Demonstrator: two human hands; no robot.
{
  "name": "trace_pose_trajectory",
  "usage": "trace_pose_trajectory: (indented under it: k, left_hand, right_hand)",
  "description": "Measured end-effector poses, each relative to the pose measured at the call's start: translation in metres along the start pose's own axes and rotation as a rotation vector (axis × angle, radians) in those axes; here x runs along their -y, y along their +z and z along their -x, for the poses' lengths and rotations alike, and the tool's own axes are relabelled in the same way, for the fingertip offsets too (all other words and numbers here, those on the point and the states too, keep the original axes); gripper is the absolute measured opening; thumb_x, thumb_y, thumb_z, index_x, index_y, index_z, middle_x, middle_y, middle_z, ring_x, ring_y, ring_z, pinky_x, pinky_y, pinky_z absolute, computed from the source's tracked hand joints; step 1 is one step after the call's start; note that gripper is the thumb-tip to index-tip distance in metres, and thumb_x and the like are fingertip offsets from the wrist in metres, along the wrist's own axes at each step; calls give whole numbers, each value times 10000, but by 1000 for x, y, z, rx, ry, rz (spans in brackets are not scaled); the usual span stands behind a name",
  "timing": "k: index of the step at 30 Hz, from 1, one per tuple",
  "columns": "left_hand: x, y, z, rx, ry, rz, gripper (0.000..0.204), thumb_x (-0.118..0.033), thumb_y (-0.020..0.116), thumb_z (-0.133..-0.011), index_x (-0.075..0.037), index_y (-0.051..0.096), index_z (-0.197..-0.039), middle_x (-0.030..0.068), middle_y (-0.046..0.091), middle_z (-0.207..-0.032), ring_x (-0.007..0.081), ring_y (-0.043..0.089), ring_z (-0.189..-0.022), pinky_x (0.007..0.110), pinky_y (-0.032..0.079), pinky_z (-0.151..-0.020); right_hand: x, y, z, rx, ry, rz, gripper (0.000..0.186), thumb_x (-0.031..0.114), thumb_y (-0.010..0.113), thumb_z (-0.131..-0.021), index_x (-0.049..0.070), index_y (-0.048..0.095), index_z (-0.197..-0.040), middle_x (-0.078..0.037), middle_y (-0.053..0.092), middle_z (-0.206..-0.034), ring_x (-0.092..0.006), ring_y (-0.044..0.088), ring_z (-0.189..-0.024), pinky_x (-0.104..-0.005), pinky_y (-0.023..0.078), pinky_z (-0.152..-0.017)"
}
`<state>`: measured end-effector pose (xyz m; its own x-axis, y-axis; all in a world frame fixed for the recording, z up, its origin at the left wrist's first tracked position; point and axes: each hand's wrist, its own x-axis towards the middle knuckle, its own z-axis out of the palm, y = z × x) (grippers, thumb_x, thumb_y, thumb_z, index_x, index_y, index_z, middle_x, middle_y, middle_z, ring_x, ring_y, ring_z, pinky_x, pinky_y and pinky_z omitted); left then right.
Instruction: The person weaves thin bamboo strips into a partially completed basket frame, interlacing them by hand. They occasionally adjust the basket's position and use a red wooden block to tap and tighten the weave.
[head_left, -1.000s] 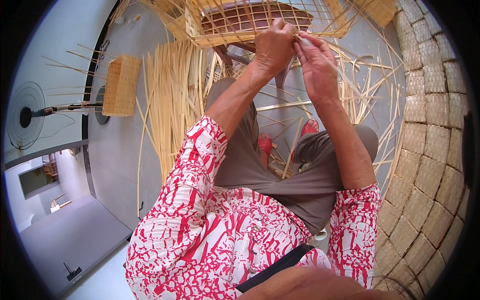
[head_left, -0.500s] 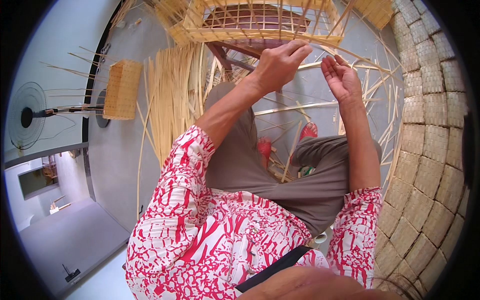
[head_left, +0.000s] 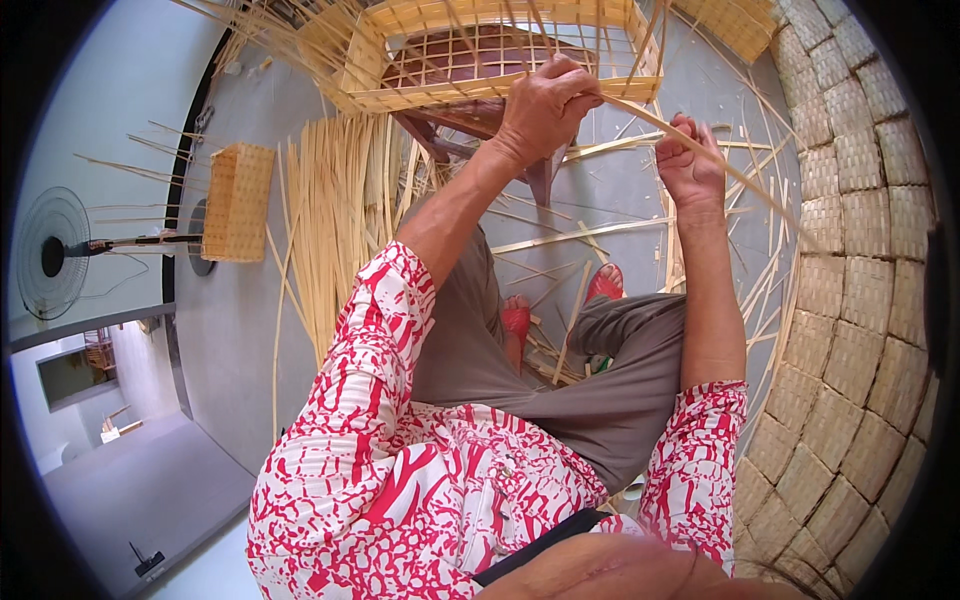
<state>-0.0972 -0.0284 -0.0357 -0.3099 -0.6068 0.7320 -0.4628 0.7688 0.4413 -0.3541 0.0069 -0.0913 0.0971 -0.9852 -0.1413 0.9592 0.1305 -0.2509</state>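
Note:
A partly woven bamboo basket (head_left: 420, 98) with an open grid rests on a dark reddish wooden stool (head_left: 540, 180) in front of me. My left hand (head_left: 545, 110) is at the basket's near side, thumb and fingers pinched on a bamboo strip (head_left: 640, 112). From there the strip slopes down to the right, across my right hand (head_left: 692, 165). The fingers of that hand are curled loosely around the strip, palm upward. Loose strip ends stick up from the basket's walls.
A bundle of bamboo strips (head_left: 330, 220) lies left of my legs, and more strips (head_left: 590, 235) litter the floor. Stacked woven pieces (head_left: 830, 280) line the right side. At the left are a small basket (head_left: 238, 205) and a fan (head_left: 55, 255).
My left hand has shifted left and slightly down. The right hand has turned from open to curled, with the strip now across it. The basket sits lower and further left in view.

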Motion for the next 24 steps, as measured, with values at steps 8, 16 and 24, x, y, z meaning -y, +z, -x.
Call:
trace_pose_trajectory:
  k: [8,16,24]
  left_hand:
    - [9,-10,-10,132,-25,142,120,-223,743,-848,-127,701,-905,46,663,-866,261,683,-759,365,551,-658]
    - [13,-10,-9,173,-55,167,121,-225,742,-852,-119,705,-899,52,668,-870,254,687,-763,352,551,-682]
    - [11,-7,-8,206,-110,199,120,-187,770,-836,-109,710,-905,45,664,-860,221,680,-765,333,547,-685]
  right_hand:
    - [-43,108,15,360,-254,1075,540,157,645,-971,137,477,-1484,-97,577,-1372,-143,579,-1089,-262,488,-932]
    - [-55,111,16,443,-543,1531,398,335,804,-848,71,618,-1081,-53,595,-1159,-172,588,-1022,-317,492,-915]
    - [-46,98,8,39,-761,1458,251,206,595,-949,-17,679,-1025,-102,642,-1028,-151,575,-931,-323,479,-777]
